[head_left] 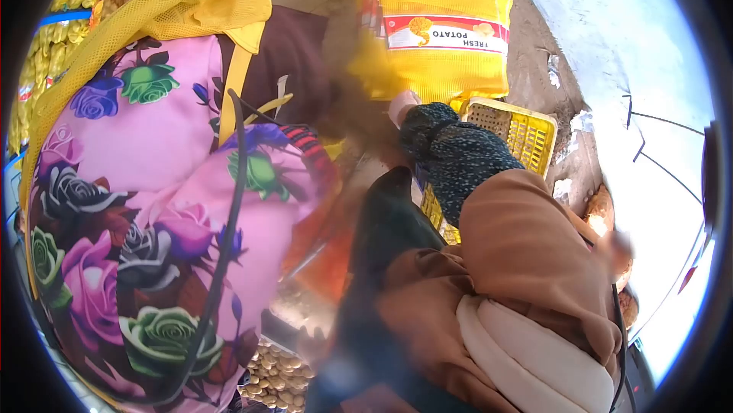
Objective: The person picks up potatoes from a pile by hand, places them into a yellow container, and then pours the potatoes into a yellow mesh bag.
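My right arm, in a brown garment (527, 237) with a dark speckled sleeve (458, 146), reaches forward. My right hand (402, 106) is at the near left edge of a yellow mesh sack (435, 73) with an upside-down "Fresh Potato" label. A brown blur covers its fingers, so its grip cannot be made out. My left hand does not show clearly anywhere. A yellow plastic crate (534, 134) sits beside the sleeve, just below the sack. Left of my arm lies a blurred orange mesh (321, 241).
Close on my left is a person in pink rose-print clothing (160, 146), with yellow netting (183, 1) over the shoulder. Small potatoes (275, 379) lie at the bottom. Filled yellow bags (46, 62) are stacked far left. Large brown tubers (600, 211) rest by the pale right-hand surface (649, 54).
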A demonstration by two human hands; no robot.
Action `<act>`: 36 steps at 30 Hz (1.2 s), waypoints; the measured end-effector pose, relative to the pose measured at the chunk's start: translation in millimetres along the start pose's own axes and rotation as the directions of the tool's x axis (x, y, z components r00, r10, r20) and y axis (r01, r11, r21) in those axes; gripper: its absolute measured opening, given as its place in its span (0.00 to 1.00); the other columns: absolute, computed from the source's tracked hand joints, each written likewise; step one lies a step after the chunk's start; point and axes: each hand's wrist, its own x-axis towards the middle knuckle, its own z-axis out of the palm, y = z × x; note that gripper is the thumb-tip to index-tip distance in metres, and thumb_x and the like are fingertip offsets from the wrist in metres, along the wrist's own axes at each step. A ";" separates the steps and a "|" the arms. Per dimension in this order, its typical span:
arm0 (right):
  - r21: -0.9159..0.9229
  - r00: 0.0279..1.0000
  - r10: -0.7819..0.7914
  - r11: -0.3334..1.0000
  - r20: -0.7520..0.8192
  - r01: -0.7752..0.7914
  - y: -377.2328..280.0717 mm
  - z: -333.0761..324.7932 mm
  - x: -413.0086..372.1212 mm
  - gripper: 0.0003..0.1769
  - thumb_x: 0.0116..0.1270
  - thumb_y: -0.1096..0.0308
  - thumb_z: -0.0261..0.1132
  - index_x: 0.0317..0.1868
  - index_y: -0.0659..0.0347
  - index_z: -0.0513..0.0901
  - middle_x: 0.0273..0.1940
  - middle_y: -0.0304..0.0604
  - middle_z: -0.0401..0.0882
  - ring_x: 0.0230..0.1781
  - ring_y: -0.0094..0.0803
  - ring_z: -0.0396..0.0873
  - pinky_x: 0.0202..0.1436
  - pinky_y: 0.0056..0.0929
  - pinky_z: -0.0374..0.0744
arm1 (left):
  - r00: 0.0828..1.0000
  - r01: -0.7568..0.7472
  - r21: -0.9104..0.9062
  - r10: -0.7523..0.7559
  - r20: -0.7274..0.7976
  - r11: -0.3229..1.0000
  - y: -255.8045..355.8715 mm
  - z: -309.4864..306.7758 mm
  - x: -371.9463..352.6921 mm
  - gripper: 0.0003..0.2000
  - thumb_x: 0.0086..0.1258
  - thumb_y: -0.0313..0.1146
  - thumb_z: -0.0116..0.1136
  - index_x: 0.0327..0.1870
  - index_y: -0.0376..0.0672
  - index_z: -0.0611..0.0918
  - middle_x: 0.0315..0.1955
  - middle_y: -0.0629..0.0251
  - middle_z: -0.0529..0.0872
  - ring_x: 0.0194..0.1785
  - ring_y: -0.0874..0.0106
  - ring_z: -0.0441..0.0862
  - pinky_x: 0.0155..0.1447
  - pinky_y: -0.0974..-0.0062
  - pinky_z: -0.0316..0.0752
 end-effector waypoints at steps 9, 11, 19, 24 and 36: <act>0.163 0.964 -0.070 0.980 -0.257 0.115 76.5 -3.3 -127.7 0.11 0.62 0.70 0.64 0.44 0.58 0.88 0.43 0.49 0.85 0.46 0.50 0.85 0.49 0.44 0.82 | 0.933 -0.356 -0.245 0.359 -0.034 0.902 -1.9 50.3 38.6 0.23 0.64 0.55 0.60 0.50 0.46 0.84 0.50 0.47 0.85 0.59 0.49 0.80 0.63 0.51 0.75; 0.256 0.915 -0.044 0.954 -0.402 0.158 99.7 0.2 -139.5 0.09 0.61 0.71 0.64 0.41 0.60 0.87 0.41 0.51 0.84 0.46 0.53 0.83 0.49 0.45 0.81 | 0.909 -0.415 -0.273 0.410 -0.079 0.868 -22.4 75.3 70.0 0.23 0.64 0.55 0.59 0.51 0.48 0.84 0.50 0.47 0.85 0.59 0.48 0.80 0.62 0.51 0.75; 0.349 0.440 0.097 0.768 -0.893 0.538 88.1 -118.9 -291.2 0.07 0.57 0.81 0.62 0.35 0.61 0.83 0.33 0.47 0.83 0.37 0.46 0.82 0.42 0.36 0.78 | 0.937 -0.349 -0.393 0.320 -0.139 0.851 -57.2 90.4 134.5 0.25 0.67 0.47 0.57 0.59 0.41 0.81 0.55 0.42 0.83 0.59 0.47 0.80 0.63 0.55 0.73; 0.391 0.462 -0.047 0.463 -0.886 0.796 55.0 -155.3 -374.2 0.08 0.52 0.84 0.57 0.31 0.65 0.78 0.32 0.45 0.80 0.36 0.37 0.80 0.43 0.32 0.78 | 0.907 -0.396 -0.256 0.420 0.043 0.882 34.4 -39.0 56.3 0.24 0.69 0.45 0.57 0.59 0.37 0.81 0.55 0.45 0.84 0.58 0.51 0.82 0.62 0.61 0.75; 0.342 0.027 -0.542 -0.490 -0.840 0.802 -42.2 -223.7 -442.9 0.06 0.59 0.83 0.64 0.31 0.61 0.77 0.36 0.42 0.80 0.37 0.34 0.77 0.46 0.31 0.75 | 0.368 -0.371 -0.871 0.810 -0.456 -0.321 197.7 -189.3 -39.2 0.40 0.60 0.36 0.70 0.73 0.36 0.64 0.65 0.61 0.74 0.69 0.69 0.70 0.71 0.67 0.68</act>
